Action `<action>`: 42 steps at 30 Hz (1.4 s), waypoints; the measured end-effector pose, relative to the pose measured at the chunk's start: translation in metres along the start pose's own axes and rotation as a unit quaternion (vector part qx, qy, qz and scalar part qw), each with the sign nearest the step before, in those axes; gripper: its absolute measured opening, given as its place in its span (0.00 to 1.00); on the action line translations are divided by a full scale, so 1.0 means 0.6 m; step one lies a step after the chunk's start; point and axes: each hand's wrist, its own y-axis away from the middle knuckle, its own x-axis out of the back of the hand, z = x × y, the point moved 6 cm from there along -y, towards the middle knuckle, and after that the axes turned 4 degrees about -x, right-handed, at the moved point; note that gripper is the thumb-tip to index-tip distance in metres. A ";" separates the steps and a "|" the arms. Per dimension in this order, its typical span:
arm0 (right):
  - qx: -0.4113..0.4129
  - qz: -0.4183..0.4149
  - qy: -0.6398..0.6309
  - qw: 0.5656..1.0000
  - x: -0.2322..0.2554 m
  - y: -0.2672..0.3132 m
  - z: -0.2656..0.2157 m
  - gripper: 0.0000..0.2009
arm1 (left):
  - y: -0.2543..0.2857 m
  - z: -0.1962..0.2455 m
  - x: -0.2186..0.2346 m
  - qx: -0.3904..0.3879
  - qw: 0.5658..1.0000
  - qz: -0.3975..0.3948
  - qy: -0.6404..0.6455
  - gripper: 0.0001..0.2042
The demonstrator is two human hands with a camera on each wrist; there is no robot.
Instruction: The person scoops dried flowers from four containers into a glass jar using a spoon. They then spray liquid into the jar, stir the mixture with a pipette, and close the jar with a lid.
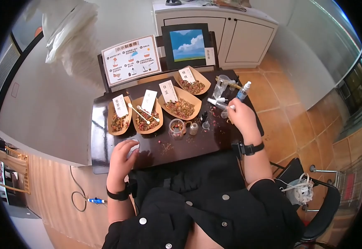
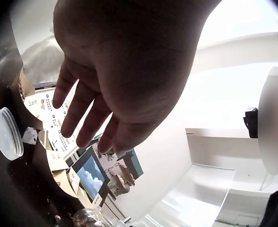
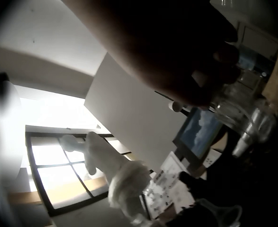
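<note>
My left hand (image 1: 122, 157) hovers at the table's near left edge, fingers loosely bent and holding nothing. Close to its fingertips lies a round translucent lid (image 2: 7, 134). On the right side of the table, my right hand (image 1: 244, 118) pinches a small clear bottle (image 1: 222, 106), with a white end showing at the fingers. A white-tipped clear bottle (image 3: 252, 130) lies just beyond it. A clear round jar (image 1: 177, 128) holding dried bits stands mid-table, beside a small glass vial (image 1: 194, 128). A little clear funnel (image 1: 206, 125) is to their right.
Several paper trays (image 1: 184, 108) of dried petals with label cards line the back; two small white spoons (image 1: 143, 114) lie across one. A clear cup (image 1: 220, 86) and a spray bottle (image 1: 243, 91) stand back right. Behind them are an instruction sheet (image 1: 131, 60) and a framed sky picture (image 1: 188, 45).
</note>
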 end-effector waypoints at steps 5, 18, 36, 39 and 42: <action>0.071 -0.119 -0.359 0.923 0.035 0.053 -0.103 0.07 | -0.025 0.037 0.006 -0.026 0.999 -0.012 0.014 0.16; 0.215 -0.354 -0.417 0.809 -0.083 0.152 -0.263 0.12 | -0.042 0.137 -0.041 -0.100 0.977 -0.156 0.107 0.20; 0.370 -0.233 -0.353 0.827 -0.011 0.146 -0.269 0.12 | -0.037 0.109 -0.050 0.013 0.955 -0.183 0.235 0.15; 0.359 -0.288 -0.308 0.833 -0.042 0.141 -0.254 0.16 | -0.043 0.120 -0.046 -0.006 0.957 -0.184 0.226 0.15; 0.387 -0.265 -0.312 0.826 -0.044 0.145 -0.257 0.18 | -0.044 0.125 -0.048 -0.020 0.958 -0.192 0.213 0.15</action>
